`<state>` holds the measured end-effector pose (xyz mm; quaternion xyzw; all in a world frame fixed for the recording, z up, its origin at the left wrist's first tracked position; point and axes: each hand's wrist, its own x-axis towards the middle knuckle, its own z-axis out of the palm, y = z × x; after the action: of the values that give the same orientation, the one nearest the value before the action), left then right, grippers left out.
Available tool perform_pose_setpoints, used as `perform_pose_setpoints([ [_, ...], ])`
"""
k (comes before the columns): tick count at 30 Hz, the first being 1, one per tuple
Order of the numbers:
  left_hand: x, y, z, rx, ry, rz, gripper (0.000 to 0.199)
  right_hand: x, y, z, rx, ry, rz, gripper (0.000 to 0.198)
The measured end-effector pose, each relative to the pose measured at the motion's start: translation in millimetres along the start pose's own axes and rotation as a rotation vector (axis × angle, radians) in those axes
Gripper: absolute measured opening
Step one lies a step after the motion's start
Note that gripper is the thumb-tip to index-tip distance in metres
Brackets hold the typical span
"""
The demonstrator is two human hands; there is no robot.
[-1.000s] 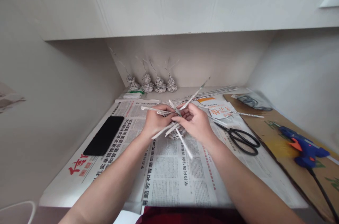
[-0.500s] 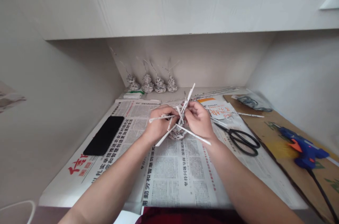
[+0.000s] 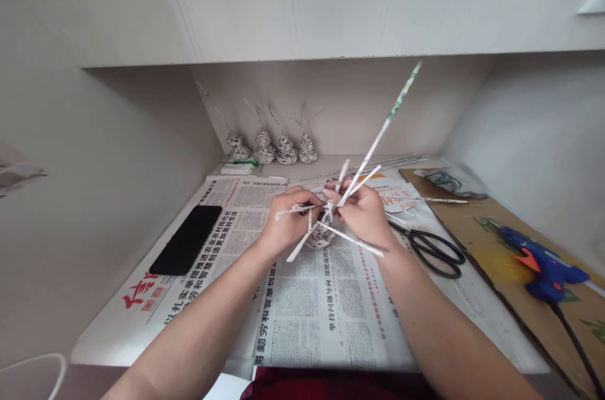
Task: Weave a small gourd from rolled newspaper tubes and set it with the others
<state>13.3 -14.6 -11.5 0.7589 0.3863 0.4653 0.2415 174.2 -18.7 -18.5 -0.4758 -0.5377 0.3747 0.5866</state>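
Between my hands is a small woven piece of rolled newspaper (image 3: 320,237), its loose paper strips sticking out on several sides. My left hand (image 3: 289,218) is closed on its left side, fingers curled around the weave and the strip ends there. With thumb and fingers pinched, my right hand (image 3: 363,214) grips a long paper strip (image 3: 378,142) at the top right. That strip slants up and away, with green marks near its far end. Shorter strips cross below it, one reaching over my right wrist. My fingers hide part of the weave.
Several finished gourd-shaped weaves (image 3: 286,151) stand by the back wall. Loose paper rolls (image 3: 397,164) lie behind my hands. Black scissors (image 3: 437,254) and a blue glue gun (image 3: 548,261) on cardboard (image 3: 477,242) are at right. A black phone (image 3: 186,241) rests on newspaper (image 3: 312,324) at left.
The long strip with green marks now stands out up and to the right from my right hand. My right hand has shifted slightly right; the woven piece stays between my hands.
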Motion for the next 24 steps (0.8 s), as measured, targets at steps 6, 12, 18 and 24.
perform_pose_setpoints([
  [6,0,-9,2,0.085,0.078,-0.061,0.010,1,13,1,-0.161,-0.037,0.073,0.020],
  [12,2,-7,-1,0.118,0.099,-0.010,0.007,-1,14,5,-0.057,0.019,0.049,0.023],
  [18,0,-1,-6,0.109,-0.056,0.163,0.012,2,11,8,0.095,0.006,0.225,0.028],
  [24,-2,1,-6,0.150,-0.056,0.183,0.018,-1,9,12,0.129,0.005,0.235,0.035],
])
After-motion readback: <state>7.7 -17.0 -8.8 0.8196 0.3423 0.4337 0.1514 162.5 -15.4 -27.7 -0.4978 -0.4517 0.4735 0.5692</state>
